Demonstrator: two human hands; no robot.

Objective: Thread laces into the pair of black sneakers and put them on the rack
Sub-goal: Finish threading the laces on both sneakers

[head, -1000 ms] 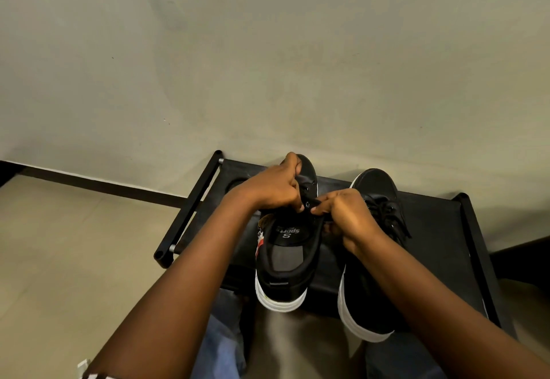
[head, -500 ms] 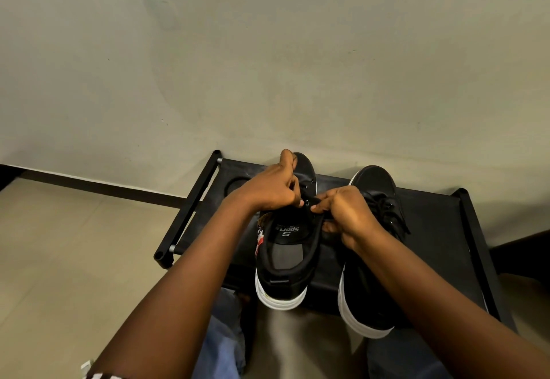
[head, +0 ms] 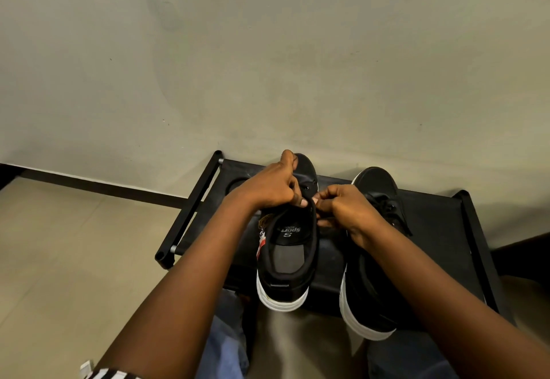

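Black canvas, two sneakers on the rack, lacing under way on the left one.

Black rack (head: 440,214) against the wall, at working height in front of the knees. Left to right: left hand (head: 268,188) curled over the upper of the left sneaker (head: 287,259), fingers pinching at the eyelet row, probably to steady the flap; lace itself too dark to make out. Left sneaker with heel and white sole toward the camera, toe toward the wall, long axis running away from the viewer, opening up, so eyelets face the fingers. Right hand (head: 345,209) just beside, fingers curled and pinched at the same eyelet edge, likely feeding a lace end; held thing not visible. Right sneaker (head: 372,298) parallel, toe to the wall, laces seemingly threaded, parked on the rack, partly under the right forearm.
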